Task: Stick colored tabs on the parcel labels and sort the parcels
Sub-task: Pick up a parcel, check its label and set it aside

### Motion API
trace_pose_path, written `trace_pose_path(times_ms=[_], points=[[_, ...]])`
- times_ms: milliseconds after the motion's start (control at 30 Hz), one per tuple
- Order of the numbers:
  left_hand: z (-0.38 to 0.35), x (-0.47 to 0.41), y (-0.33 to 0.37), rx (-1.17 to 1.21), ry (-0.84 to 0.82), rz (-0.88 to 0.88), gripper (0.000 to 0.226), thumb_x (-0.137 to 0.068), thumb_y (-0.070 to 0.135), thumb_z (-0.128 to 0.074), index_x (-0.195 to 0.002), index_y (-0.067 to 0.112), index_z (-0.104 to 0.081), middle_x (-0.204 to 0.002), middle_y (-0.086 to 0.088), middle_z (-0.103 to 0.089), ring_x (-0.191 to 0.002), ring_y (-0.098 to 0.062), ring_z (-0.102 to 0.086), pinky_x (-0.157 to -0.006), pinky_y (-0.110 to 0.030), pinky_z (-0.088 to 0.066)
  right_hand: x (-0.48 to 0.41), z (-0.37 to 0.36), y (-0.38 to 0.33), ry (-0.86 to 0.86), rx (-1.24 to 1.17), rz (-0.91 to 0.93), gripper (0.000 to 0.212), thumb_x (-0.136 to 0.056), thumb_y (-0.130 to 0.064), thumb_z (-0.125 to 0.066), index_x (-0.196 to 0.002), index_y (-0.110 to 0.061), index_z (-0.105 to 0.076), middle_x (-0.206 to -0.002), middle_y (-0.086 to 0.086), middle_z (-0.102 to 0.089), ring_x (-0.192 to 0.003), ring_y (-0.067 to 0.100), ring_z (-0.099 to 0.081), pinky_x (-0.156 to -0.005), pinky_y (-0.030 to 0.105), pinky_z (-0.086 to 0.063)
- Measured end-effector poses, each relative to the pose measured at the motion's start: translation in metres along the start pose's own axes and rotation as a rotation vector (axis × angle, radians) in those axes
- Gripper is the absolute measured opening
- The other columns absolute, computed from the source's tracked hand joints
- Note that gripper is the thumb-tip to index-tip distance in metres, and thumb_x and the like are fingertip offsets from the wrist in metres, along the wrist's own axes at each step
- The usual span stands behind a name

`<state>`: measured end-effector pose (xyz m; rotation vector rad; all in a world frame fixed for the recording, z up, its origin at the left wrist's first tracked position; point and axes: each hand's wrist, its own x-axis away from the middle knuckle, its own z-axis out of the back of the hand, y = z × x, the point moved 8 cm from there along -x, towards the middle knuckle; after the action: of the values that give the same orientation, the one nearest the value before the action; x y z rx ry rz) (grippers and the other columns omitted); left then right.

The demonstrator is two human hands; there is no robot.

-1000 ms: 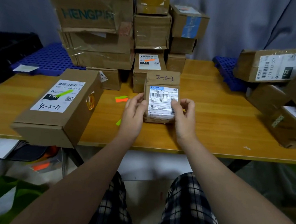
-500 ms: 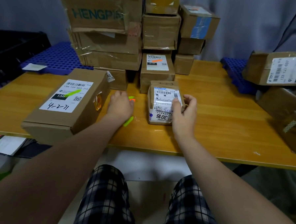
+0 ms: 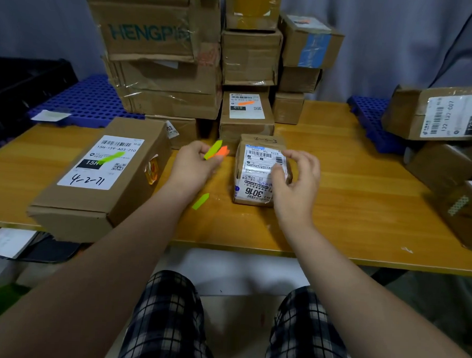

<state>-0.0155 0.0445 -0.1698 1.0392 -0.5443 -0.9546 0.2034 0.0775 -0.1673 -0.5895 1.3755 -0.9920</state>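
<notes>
A small brown parcel (image 3: 260, 172) with a white label marked 3016 lies on the wooden table (image 3: 350, 212) in front of me. My left hand (image 3: 194, 168) pinches a green tab and an orange tab (image 3: 217, 152) just left of the parcel, lifted off the table. My right hand (image 3: 297, 182) hovers over the parcel's right side with fingers loosely curled, holding nothing. One loose green tab (image 3: 201, 201) lies on the table below my left hand.
A long box (image 3: 104, 172) marked 4-2-11 with a green tab on its label sits at the left edge. A parcel (image 3: 246, 113) with an orange tab stands behind. Stacked cartons (image 3: 165, 52) fill the back, more parcels (image 3: 446, 116) lie at right, blue pallets (image 3: 91, 102) behind.
The parcel was laid flat on the table. My left hand reached left, picked up the green and orange tabs and lifted them. My right hand let go of the parcel.
</notes>
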Motion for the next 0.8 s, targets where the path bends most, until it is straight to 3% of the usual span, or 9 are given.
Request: trace_pose_path(times_ms=[67,133,267,367,500,700,800], points=[[-0.001,0.014,0.017,0.279,-0.031,-0.054,0.006,-0.091,0.017,-0.063,-0.096,0.014,-0.061,-0.083,-0.004,-0.066,-0.068,-0.008,-0.06,-0.064,-0.022,-0.052,-0.009,-0.003,-0.026,-0.033,0.103,0.18,0.024,-0.083,-0.021,-0.057,-0.101,-0.015,-0.072,-0.113,0.005,-0.056,-0.109,0.018,-0.048,-0.096,0.046,-0.042],[-0.006,0.024,0.031,0.433,-0.083,-0.061,0.006,-0.092,0.013,-0.06,-0.097,0.014,-0.063,-0.085,-0.003,-0.068,-0.068,-0.005,-0.063,-0.063,-0.015,-0.053,-0.016,-0.013,-0.049,-0.107,0.149,0.347,0.027,-0.085,-0.025,-0.057,-0.102,-0.012,-0.074,-0.111,0.008,-0.06,-0.104,0.02,-0.052,-0.09,0.044,-0.045],[-0.023,0.03,0.039,0.672,-0.191,0.053,0.016,-0.096,0.014,-0.055,-0.106,0.011,-0.066,-0.088,-0.001,-0.071,-0.075,-0.007,-0.066,-0.07,-0.018,-0.055,-0.017,-0.03,-0.059,-0.21,0.203,0.463,0.03,-0.088,-0.025,-0.058,-0.108,-0.009,-0.072,-0.101,0.01,-0.062,-0.095,0.026,-0.058,-0.083,0.029,-0.046],[-0.031,0.031,0.042,0.673,-0.244,0.063,0.023,-0.098,0.01,-0.048,-0.117,0.009,-0.061,-0.094,-0.002,-0.069,-0.08,-0.007,-0.066,-0.076,-0.019,-0.055,-0.019,-0.031,-0.054,-0.198,0.209,0.431,0.026,-0.088,-0.019,-0.062,-0.111,-0.009,-0.071,-0.094,0.009,-0.061,-0.09,0.025,-0.058,-0.079,0.025,-0.043],[-0.038,0.027,0.045,0.595,-0.294,0.051,0.027,-0.097,0.009,-0.05,-0.122,0.015,-0.059,-0.104,-0.005,-0.069,-0.084,-0.009,-0.065,-0.081,-0.025,-0.055,-0.023,-0.034,-0.056,-0.2,0.168,0.41,0.03,-0.088,-0.016,-0.063,-0.117,-0.007,-0.068,-0.096,0.008,-0.063,-0.092,0.024,-0.06,-0.079,0.035,-0.051],[-0.037,0.01,0.057,0.579,-0.257,0.03,0.021,-0.1,0.016,-0.046,-0.113,0.014,-0.063,-0.097,-0.003,-0.069,-0.082,-0.009,-0.067,-0.078,-0.024,-0.055,-0.042,-0.041,-0.06,-0.237,0.189,0.431,0.03,-0.089,-0.018,-0.06,-0.115,-0.004,-0.068,-0.095,0.01,-0.065,-0.089,0.026,-0.062,-0.079,0.04,-0.053],[-0.042,0.005,0.062,0.571,-0.258,-0.012,0.023,-0.101,0.018,-0.044,-0.114,0.012,-0.062,-0.104,-0.006,-0.069,-0.089,-0.011,-0.068,-0.084,-0.026,-0.055,-0.051,-0.041,-0.056,-0.222,0.18,0.409,0.026,-0.089,-0.018,-0.061,-0.11,-0.005,-0.071,-0.089,0.009,-0.064,-0.086,0.026,-0.06,-0.077,0.034,-0.051]])
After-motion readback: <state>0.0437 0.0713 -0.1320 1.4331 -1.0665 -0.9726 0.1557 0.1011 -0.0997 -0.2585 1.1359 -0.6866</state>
